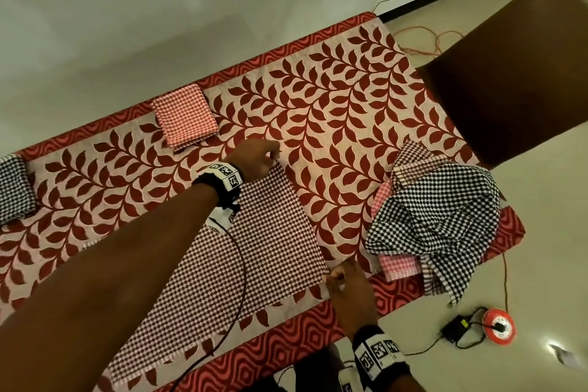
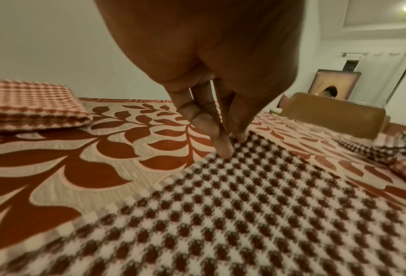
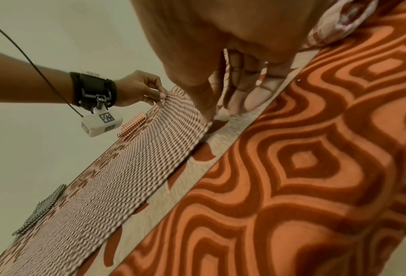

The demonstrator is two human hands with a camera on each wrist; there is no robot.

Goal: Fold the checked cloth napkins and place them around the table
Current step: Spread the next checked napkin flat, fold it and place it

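Note:
A maroon-and-white checked napkin point(image 1: 254, 248) lies spread flat on the leaf-patterned tablecloth point(image 1: 334, 99). My left hand point(image 1: 275, 160) pinches its far corner between thumb and fingers point(image 2: 223, 147), and the corner is slightly raised. At the table's front edge my right hand point(image 1: 332, 277) pinches the near right corner, with its fingertips point(image 3: 221, 116) down on the cloth. The right wrist view shows the napkin point(image 3: 131, 168) stretched between both hands, with the left hand point(image 3: 160, 96) at its far end.
A folded red checked napkin point(image 1: 184, 118) sits at the back edge. A folded black checked one point(image 1: 14, 188) lies far left. Several unfolded napkins are piled point(image 1: 439, 216) at the right end. A brown chair point(image 1: 509, 73) stands beyond. A cable reel point(image 1: 498, 326) lies on the floor.

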